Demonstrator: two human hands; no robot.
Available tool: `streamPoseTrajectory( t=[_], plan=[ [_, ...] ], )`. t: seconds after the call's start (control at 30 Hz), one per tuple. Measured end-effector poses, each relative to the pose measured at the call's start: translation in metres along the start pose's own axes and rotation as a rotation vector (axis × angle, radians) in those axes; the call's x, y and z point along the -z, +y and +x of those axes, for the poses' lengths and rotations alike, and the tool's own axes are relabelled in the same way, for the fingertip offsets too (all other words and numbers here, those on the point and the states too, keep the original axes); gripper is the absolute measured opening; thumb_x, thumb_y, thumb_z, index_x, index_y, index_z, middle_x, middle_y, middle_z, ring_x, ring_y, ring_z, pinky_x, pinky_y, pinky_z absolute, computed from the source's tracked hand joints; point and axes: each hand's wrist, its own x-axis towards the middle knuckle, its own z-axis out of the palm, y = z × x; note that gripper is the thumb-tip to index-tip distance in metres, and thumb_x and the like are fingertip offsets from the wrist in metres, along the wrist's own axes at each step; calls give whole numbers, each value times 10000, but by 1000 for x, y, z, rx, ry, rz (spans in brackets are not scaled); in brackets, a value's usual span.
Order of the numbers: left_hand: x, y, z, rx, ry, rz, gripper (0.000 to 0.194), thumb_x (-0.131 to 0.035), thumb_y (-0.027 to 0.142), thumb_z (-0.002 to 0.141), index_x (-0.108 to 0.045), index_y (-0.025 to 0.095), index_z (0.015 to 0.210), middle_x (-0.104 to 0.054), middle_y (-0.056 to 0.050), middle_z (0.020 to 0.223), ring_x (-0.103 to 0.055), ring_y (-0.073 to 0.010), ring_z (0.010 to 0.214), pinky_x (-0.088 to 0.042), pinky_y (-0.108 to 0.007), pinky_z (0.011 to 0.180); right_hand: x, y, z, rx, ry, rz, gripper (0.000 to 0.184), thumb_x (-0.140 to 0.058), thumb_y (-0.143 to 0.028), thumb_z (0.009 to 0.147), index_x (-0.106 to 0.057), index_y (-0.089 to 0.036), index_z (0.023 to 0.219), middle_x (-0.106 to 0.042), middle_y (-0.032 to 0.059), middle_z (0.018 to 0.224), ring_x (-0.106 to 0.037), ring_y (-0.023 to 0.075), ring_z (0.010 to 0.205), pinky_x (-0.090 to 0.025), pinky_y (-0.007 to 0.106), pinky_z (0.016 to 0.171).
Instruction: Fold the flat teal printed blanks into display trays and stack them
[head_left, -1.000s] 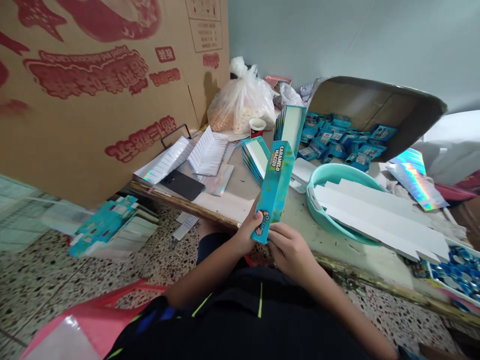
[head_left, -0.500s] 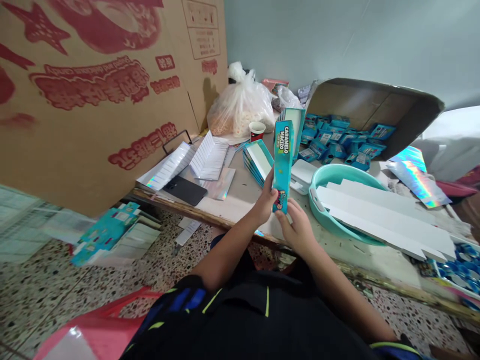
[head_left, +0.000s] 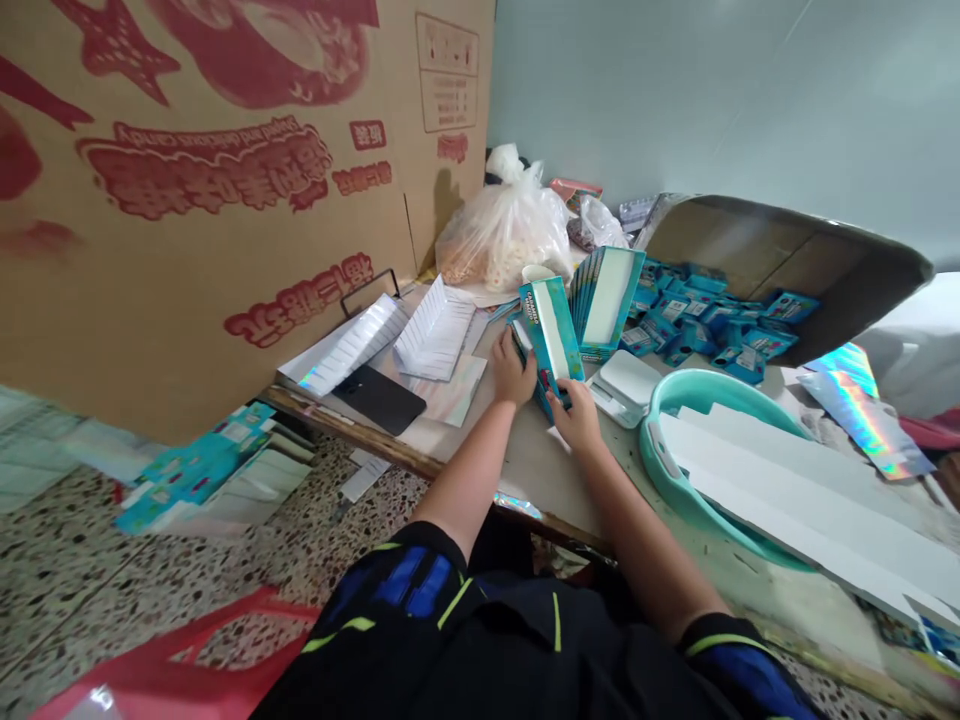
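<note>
In the head view, a teal cardboard box (head_left: 553,325) with a white inside and "CARAMELO MACIZO" on its side rests over a stack of similar boxes on the table. My left hand (head_left: 514,368) is closed around its left side, the fingertips partly hidden by it. The near end of the box is gripped by my right hand (head_left: 577,415), thumb on the near edge. Just to the right leans another nested stack of teal boxes (head_left: 609,300).
A white scale (head_left: 624,380) and a teal basin (head_left: 652,470) with white card sheets lie to the right. Behind are a knotted plastic bag (head_left: 506,225) and a carton (head_left: 795,230) of small blue boxes. A black phone (head_left: 381,398) and folded white card (head_left: 437,325) are left.
The box has come down from upright in the air onto the stack, now showing its white inside. Both hands moved forward with it, the left hand to its left side. The view has shifted slightly.
</note>
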Motion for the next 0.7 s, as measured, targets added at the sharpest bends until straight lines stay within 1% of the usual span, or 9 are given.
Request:
streamPoseTrajectory(
  t=[0.1, 0.2, 0.27, 0.33, 0.47, 0.5, 0.57, 0.63, 0.7],
  plan=[
    [5, -11, 10, 46, 150, -16, 604, -403, 488, 1000, -440, 94, 1457, -461, -260, 1477, -387, -322, 1450, -248, -538, 1240, 1, 2, -10, -21, -22, -48, 192, -465, -332, 991, -605, -201, 973, -648, 73, 914, -573, 238, 937, -405, 383, 931],
    [15, -16, 30, 138, 247, -106, 721, -338, 638, 1000, -401, 114, 1490, -439, -250, 1517, -372, -307, 1484, -244, -526, 1248, 0, 3, -15, -62, -28, -114, 305, -426, -364, 1027, -533, -223, 779, -580, 45, 809, -519, 224, 862, -366, 374, 894],
    [22, -7, 46, 79, 204, -214, 748, -275, 694, 1001, -362, 173, 1530, -409, -207, 1573, -380, -266, 1503, -289, -470, 1240, -2, 2, -16, -87, -21, -160, 375, -413, -385, 1039, -453, -231, 699, -543, 36, 775, -482, 218, 832, -343, 371, 868],
    [27, 11, 63, -73, 83, -311, 739, -259, 723, 996, -377, 234, 1536, -432, -164, 1587, -418, -236, 1493, -351, -413, 1210, -6, 1, -16, -104, -9, -203, 399, -407, -392, 1043, -408, -234, 677, -528, 33, 770, -467, 216, 830, -327, 367, 859],
    [26, 50, 84, -362, -236, -318, 581, -525, 662, 950, -641, 235, 1327, -659, -124, 1382, -574, -254, 1360, -423, -394, 1153, -10, -1, -15, -120, 17, -282, 415, -394, -370, 1042, -357, -237, 651, -511, 29, 737, -464, 215, 807, -316, 365, 828],
    [24, 54, 85, -365, -254, -281, 497, -580, 597, 945, -689, 219, 1250, -703, -119, 1309, -619, -252, 1300, -440, -389, 1135, -10, -1, -15, -123, 23, -299, 418, -395, -362, 1038, -348, -238, 642, -506, 28, 722, -465, 215, 796, -314, 367, 819],
    [18, 55, 83, -283, -194, -206, 346, -608, 460, 948, -732, 198, 1137, -752, -114, 1204, -667, -241, 1216, -467, -374, 1101, -10, -1, -15, -126, 35, -323, 427, -411, -357, 1026, -333, -239, 623, -495, 25, 690, -467, 214, 774, -309, 371, 806],
    [12, 48, 77, -186, -113, -181, 278, -577, 370, 954, -735, 187, 1092, -764, -118, 1176, -675, -231, 1206, -478, -360, 1079, -10, 0, -16, -131, 43, -338, 442, -425, -358, 1017, -316, -240, 605, -481, 22, 660, -470, 212, 753, -309, 373, 796],
    [8, 40, 71, -155, -108, -202, 263, -562, 336, 952, -731, 183, 1083, -767, -118, 1181, -681, -222, 1198, -488, -348, 1060, -10, 1, -19, -142, 45, -350, 454, -421, -353, 1016, -302, -242, 592, -468, 22, 634, -472, 210, 731, -309, 372, 781]
  ],
)
